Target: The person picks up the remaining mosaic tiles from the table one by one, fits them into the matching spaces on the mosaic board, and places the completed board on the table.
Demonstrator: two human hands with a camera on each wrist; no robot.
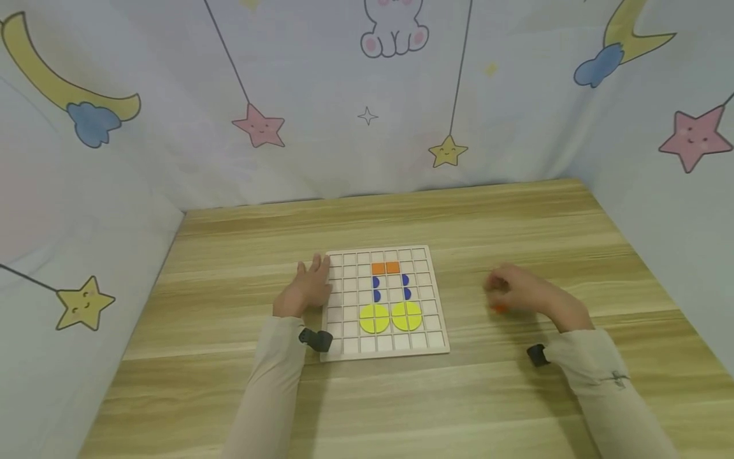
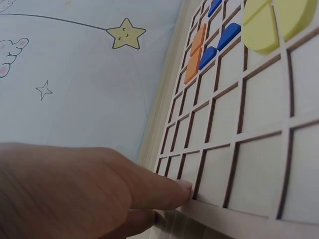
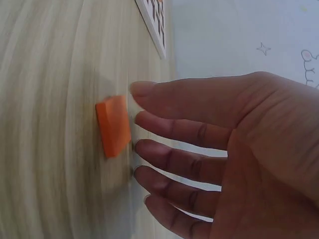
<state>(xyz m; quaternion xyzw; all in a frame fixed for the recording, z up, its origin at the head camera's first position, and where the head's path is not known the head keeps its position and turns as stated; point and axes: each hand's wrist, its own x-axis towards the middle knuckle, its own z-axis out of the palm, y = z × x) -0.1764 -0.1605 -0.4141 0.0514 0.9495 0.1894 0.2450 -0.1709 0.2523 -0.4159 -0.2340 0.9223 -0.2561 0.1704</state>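
Observation:
A pale wooden grid board [image 1: 350,344] lies on the table, holding two orange squares [image 1: 385,268], several blue half-round pieces [image 1: 376,296] and yellow quarter pieces [image 1: 406,317] that form two circles. My left hand [image 1: 306,288] rests at the board's left edge, fingers extended; in the left wrist view a fingertip [image 2: 183,187] touches the rim. Right of the board, my right hand [image 1: 518,292] hovers low over the table, slightly blurred. Just beyond its fingertips is a loose orange tile [image 3: 114,127]; thumb and fingers stand apart without gripping it. The tile is mostly hidden in the head view.
The wood-grain table [image 1: 390,408] extends around the board. White cloth walls [image 1: 321,83] with printed stars and moons enclose its back and sides. Dark wrist devices sit on the left wrist [image 1: 316,340] and the right wrist [image 1: 538,355].

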